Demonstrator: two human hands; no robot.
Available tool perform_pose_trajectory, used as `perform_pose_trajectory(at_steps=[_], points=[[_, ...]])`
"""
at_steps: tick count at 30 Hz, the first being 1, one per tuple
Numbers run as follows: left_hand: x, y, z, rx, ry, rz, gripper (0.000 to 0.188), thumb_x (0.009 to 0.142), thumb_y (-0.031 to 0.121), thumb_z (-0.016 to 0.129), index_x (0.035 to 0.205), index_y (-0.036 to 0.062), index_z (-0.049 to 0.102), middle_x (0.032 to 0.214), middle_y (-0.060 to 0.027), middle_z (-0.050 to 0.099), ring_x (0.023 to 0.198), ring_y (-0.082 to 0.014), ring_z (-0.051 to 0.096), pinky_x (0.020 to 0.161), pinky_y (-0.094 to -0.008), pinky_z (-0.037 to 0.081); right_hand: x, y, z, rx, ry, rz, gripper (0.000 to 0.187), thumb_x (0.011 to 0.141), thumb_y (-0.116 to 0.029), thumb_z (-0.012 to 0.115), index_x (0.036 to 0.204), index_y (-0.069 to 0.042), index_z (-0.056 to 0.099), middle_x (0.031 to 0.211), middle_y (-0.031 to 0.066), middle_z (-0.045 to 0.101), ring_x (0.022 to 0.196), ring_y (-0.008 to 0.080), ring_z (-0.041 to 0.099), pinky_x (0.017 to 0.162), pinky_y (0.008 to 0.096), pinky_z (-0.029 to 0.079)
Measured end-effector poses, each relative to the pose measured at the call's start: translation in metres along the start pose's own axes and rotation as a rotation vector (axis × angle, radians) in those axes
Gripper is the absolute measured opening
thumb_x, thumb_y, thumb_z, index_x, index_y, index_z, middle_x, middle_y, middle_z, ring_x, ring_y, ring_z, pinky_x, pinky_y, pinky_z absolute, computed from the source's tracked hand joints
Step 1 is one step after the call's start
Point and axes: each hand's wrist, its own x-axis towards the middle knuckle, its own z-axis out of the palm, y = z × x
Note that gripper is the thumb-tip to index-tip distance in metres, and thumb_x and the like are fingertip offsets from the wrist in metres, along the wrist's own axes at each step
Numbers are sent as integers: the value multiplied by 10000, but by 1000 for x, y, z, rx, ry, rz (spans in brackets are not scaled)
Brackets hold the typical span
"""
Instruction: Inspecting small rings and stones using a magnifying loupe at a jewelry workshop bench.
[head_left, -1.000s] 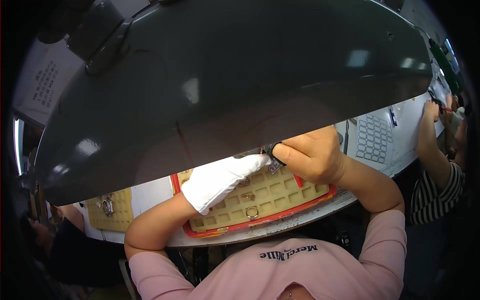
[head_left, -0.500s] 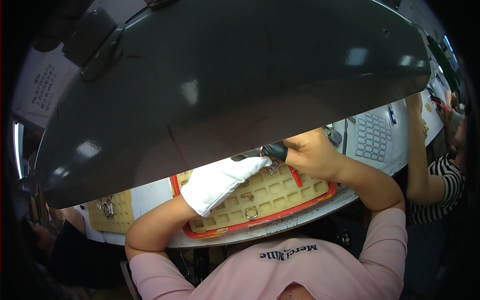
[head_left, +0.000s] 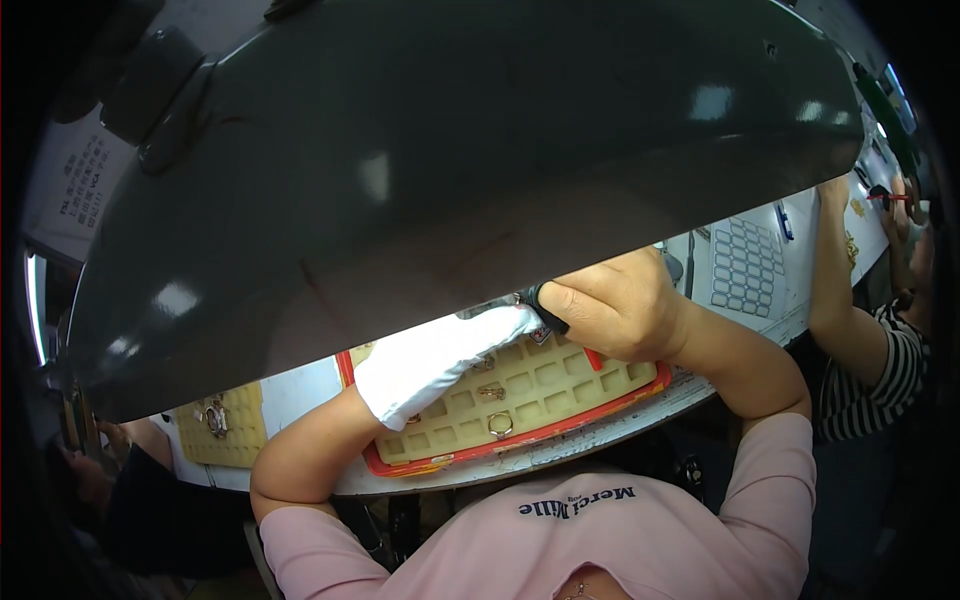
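Observation:
My left hand (head_left: 432, 363) wears a white glove and reaches forward over a red-rimmed tray (head_left: 560, 432) holding a beige grid insert. Its fingertips go under the edge of a big dark lamp shade (head_left: 450, 150), so what they hold is hidden. My bare right hand (head_left: 612, 305) is closed around a black tool handle (head_left: 538, 300), right beside the gloved fingertips. Small metal rings (head_left: 499, 425) lie in some of the grid's cells.
The lamp shade covers most of the bench. A second beige grid (head_left: 220, 425) with metal parts lies at the left. A white grid tray (head_left: 745, 265) lies at the right, where another person's arm (head_left: 835, 270) in a striped sleeve works.
My right hand has shifted slightly left, closer to the gloved fingertips. The neighbour's arm at the right has moved further into view.

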Motion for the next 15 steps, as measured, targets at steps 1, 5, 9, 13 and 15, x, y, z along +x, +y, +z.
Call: perform_pose_trajectory(at_steps=[1, 5, 9, 13, 15], points=[[-1, 18, 6, 61, 65, -210, 199, 788, 186, 660, 906, 25, 662, 884, -65, 619, 765, -145, 581, 708, -283, 468, 0, 1, -2, 28, -31, 42, 148, 648, -33, 623, 791, -4, 597, 744, 78, 584, 650, 201, 559, 614, 310, 464], [-1, 8, 6, 220, 72, -15, 201, 738, 146, 729, 882, 30, 651, 876, -59, 609, 731, -120, 576, 644, -256, 485, -2, 1, 0, 383, -29, 324, 158, 627, 31, 591, 781, -7, 603, 745, 85, 586, 639, 220, 554, 604, 319, 434], [-4, 6, 9, 171, 138, -84, 187, 698, 75, 755, 831, 30, 631, 895, -53, 597, 743, -115, 573, 617, -252, 485, -5, -1, 7, 752, -117, 660, 155, 683, 61, 547, 809, 2, 615, 712, 67, 572, 596, 162, 505, 533, 285, 391], [-3, -6, 5, 261, 140, 206, 186, 684, 36, 749, 816, 21, 619, 878, -61, 596, 754, -149, 573, 658, -275, 479, -5, -3, 5, 851, -146, 794, 123, 723, 47, 548, 808, 2, 625, 707, 41, 567, 595, 107, 487, 519, 250, 383], [-5, -16, -1, 406, 120, 471, 187, 671, 21, 745, 805, 25, 615, 857, -70, 605, 775, -179, 577, 694, -299, 467, -2, -6, 2, 1052, -207, 985, 141, 778, 27, 542, 859, -9, 652, 745, 23, 598, 628, 52, 516, 541, 216, 404]])
